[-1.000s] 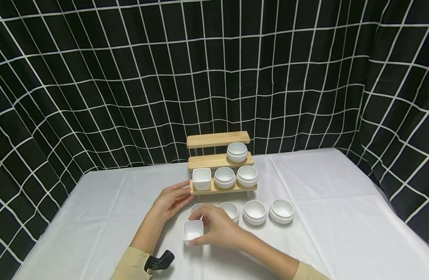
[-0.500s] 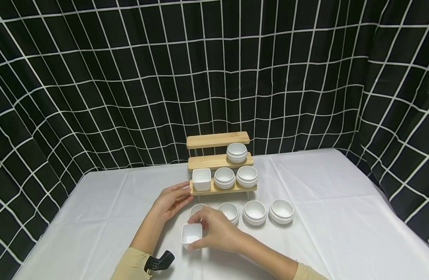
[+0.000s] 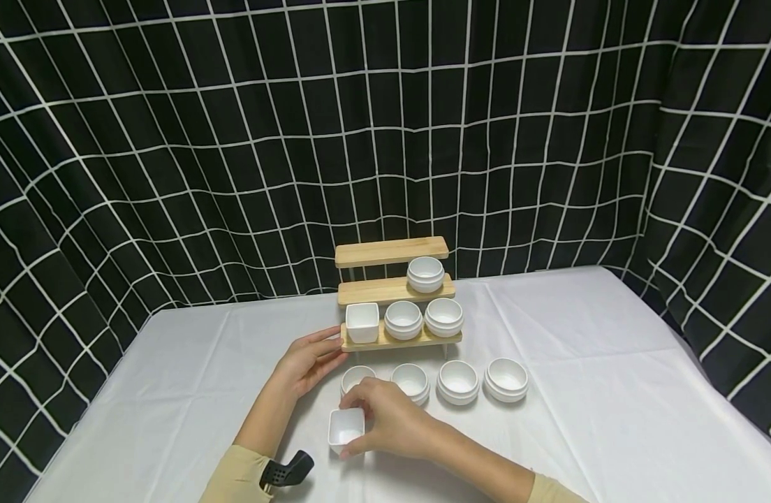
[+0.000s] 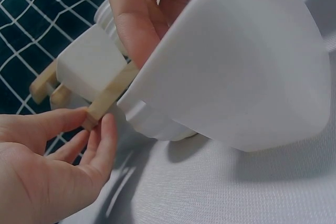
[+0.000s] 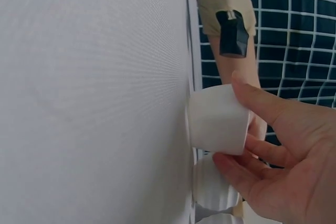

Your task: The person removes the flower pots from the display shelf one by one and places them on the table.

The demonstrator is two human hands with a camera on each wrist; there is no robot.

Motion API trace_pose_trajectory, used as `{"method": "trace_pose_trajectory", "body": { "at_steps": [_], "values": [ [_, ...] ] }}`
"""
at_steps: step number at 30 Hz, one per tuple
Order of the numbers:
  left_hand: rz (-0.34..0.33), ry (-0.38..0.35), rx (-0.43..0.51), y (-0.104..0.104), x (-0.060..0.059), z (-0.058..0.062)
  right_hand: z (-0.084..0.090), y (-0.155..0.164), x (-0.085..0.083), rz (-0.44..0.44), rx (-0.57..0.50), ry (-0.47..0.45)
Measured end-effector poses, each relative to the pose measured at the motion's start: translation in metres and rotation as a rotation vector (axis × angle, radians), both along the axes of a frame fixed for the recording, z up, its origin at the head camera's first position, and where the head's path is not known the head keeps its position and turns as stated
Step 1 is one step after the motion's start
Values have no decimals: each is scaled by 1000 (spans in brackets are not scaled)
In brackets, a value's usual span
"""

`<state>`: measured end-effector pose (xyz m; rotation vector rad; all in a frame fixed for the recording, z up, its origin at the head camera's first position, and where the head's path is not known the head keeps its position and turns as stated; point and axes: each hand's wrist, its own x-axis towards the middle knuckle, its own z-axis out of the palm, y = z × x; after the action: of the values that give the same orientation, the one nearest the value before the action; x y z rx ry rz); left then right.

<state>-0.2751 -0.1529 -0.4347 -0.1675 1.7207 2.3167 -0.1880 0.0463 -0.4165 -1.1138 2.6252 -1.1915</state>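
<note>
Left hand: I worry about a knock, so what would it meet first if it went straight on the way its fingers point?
The left hand already has its fingertips at the left end of the wooden rack's bottom shelf, so it would likely push that.

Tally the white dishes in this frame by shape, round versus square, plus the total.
Round dishes: 7, three on the wooden rack and four in a row on the table.
Square dishes: 2, one on the rack's bottom shelf, one gripped by the right hand at.
Total: 9
</note>
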Motion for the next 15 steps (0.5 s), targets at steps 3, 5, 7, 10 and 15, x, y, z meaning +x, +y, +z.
{"method": "trace_pose_trajectory", "body": {
  "at_steps": [3,5,7,10,15],
  "values": [
    [-1,5,-5,0,0,0,0,0,0,7,6,11],
    [1,5,-5,0,0,0,1,1,1,12,13,16],
    [0,4,-3,1,0,0,1,1,1,18,21,17],
    [1,1,-2,1,0,0,2,1,1,23,33,22],
    [1,2,-3,1,0,0,3,2,1,24,42,28]
  ]
}}
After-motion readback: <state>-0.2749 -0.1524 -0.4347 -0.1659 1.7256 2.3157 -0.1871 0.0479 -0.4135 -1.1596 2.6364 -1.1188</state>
